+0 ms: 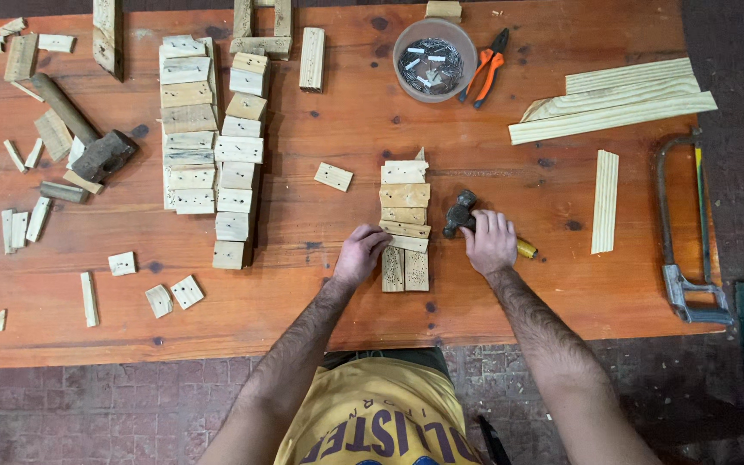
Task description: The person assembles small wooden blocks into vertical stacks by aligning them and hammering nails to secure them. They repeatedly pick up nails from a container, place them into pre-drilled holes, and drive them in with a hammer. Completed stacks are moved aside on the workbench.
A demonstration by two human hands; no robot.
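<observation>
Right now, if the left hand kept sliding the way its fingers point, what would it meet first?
The left hand points right and slightly up; its fingertips already seem to touch the wood stack, so it meets that.

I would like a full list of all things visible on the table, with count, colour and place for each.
table: one, reddish-brown wood, fills the view
small hammer: one, dark head, yellow handle end, under the right hand
stack of wood pieces: one row, pale, centre, between the hands
rows of wood blocks: two, pale, left of centre
large mallet: one, dark head, far left
loose offcuts: many, pale, left side
bowl of nails: one, grey, top centre
pliers: one, orange and black, right of the bowl
long strips: several, light, upper right
single strip: one, light, right
hacksaw: one, metal, far right
left hand: rests on the stack's left edge
right hand: grips the hammer
</observation>
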